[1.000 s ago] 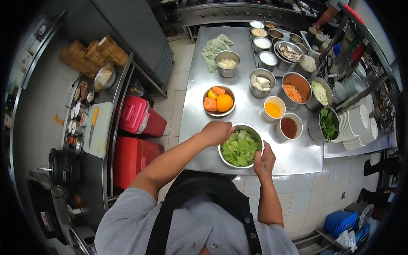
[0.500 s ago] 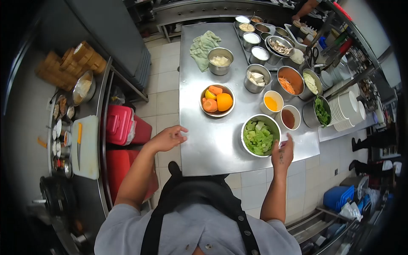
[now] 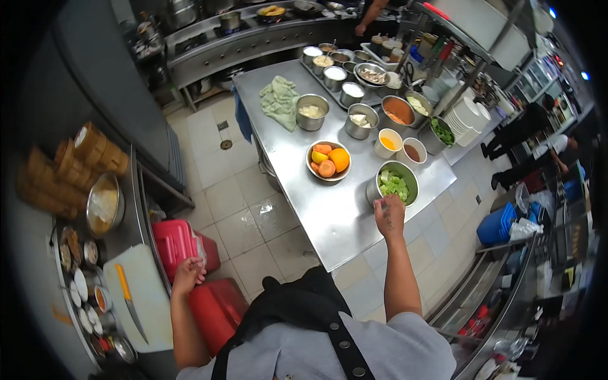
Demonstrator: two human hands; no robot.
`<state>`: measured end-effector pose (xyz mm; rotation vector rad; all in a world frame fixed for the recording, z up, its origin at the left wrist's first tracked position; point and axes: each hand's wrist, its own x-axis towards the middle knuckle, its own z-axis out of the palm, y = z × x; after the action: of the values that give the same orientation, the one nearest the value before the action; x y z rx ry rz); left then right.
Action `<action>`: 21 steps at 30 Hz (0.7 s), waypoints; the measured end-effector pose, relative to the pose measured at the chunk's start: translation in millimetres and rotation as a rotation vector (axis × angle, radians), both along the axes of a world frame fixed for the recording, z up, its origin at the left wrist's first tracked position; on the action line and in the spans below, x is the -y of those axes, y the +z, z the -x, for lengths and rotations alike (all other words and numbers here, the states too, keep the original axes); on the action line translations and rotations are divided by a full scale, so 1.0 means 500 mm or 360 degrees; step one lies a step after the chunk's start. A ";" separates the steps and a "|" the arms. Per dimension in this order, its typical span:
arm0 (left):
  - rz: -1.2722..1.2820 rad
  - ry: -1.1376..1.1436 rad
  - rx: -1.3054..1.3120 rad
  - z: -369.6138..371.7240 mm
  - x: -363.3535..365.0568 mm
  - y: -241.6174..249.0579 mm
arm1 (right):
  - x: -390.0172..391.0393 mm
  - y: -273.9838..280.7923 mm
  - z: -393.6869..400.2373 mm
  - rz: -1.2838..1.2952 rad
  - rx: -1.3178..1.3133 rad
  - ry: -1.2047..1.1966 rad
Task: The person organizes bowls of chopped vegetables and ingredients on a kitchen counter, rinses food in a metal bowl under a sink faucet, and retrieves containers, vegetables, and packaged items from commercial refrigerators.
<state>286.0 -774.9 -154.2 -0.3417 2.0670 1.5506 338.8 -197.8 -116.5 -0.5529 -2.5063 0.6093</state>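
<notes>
A steel pot of chopped lettuce (image 3: pixel 408 174) stands near the front right of the steel table (image 3: pixel 323 221). My right hand (image 3: pixel 389 216) is at the pot's near rim, its fingers curled over the edge; the fingertips are partly hidden. My left hand (image 3: pixel 189 275) hangs above the red bins, just right of the white cutting board (image 3: pixel 144 288), with loosely bent fingers and nothing in them. On that board lies a knife with a yellow handle (image 3: pixel 123 282). A bowl of carrots and orange and yellow produce (image 3: pixel 327 177) sits left of the pot.
Behind the pot stand two paper cups (image 3: pixel 387 143), a pot of shredded carrot (image 3: pixel 396 114) and stacked white plates (image 3: pixel 465 120). A green cloth (image 3: pixel 278 102) lies at the table's far left. Red bins (image 3: pixel 183 244) stand at left. Other people are at the right and by the stove.
My view has swung left. My left hand has moved from the table's edge toward the cutting board. My right hand has shifted from the pot's right side to its near rim.
</notes>
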 end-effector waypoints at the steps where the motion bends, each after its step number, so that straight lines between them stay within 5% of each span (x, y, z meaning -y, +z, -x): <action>1: -0.0026 -0.0004 -0.0003 0.011 0.011 -0.005 | 0.001 0.001 -0.009 -0.0021 0.0021 -0.0020; 9: -0.0171 -0.0329 -0.0213 0.160 -0.097 0.010 | -0.062 0.019 -0.022 -0.0297 -0.0446 -0.0546; 12: -0.0183 -0.0493 -0.0238 0.225 -0.167 0.053 | -0.144 -0.002 -0.007 0.0086 -0.0304 -0.1070; 18: -0.0079 -0.0710 -0.0282 0.394 -0.280 0.103 | -0.370 -0.081 0.065 0.0149 -0.0201 -0.1085; 21: -0.0042 -0.0858 -0.0266 0.469 -0.342 0.107 | -0.427 -0.043 0.138 0.0552 0.0118 -0.1153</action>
<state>51.4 -604.0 -100.5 0.3448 2.0315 1.3010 269.9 15.9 -138.2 -1.5357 -2.0410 0.7273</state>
